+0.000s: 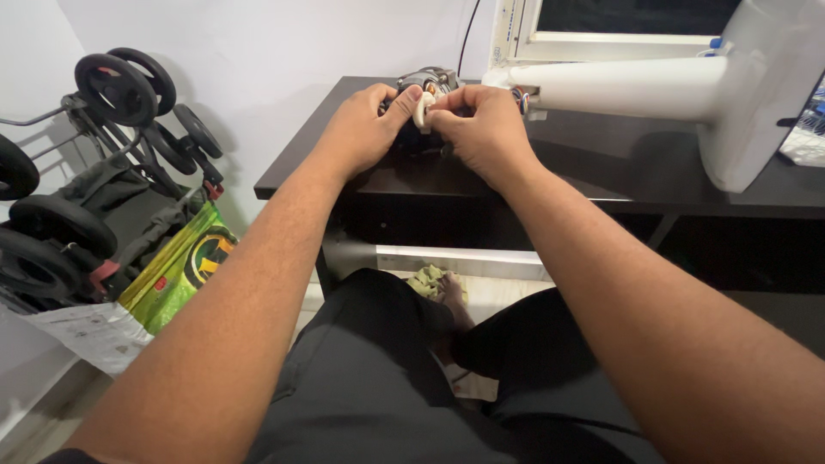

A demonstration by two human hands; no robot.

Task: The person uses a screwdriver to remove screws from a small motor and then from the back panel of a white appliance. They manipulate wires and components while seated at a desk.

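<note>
A small electric motor (432,81) with metal casing rests on the dark table (601,163) near its far edge. My left hand (365,129) grips the motor's left side, thumb pressed toward a small white round part (423,112) at its front. My right hand (481,129) pinches that white part with its fingertips. Both hands meet over the motor and hide most of it. Coloured wires (522,97) run from the motor's right side into a white fan column (627,86) lying on the table.
The fan's white round base (756,94) stands on edge at the right. A folded stroller (94,172) with black wheels leans at the left, beside a green bag (176,271). A window frame (619,39) sits behind the table. A cable (468,30) hangs down the wall.
</note>
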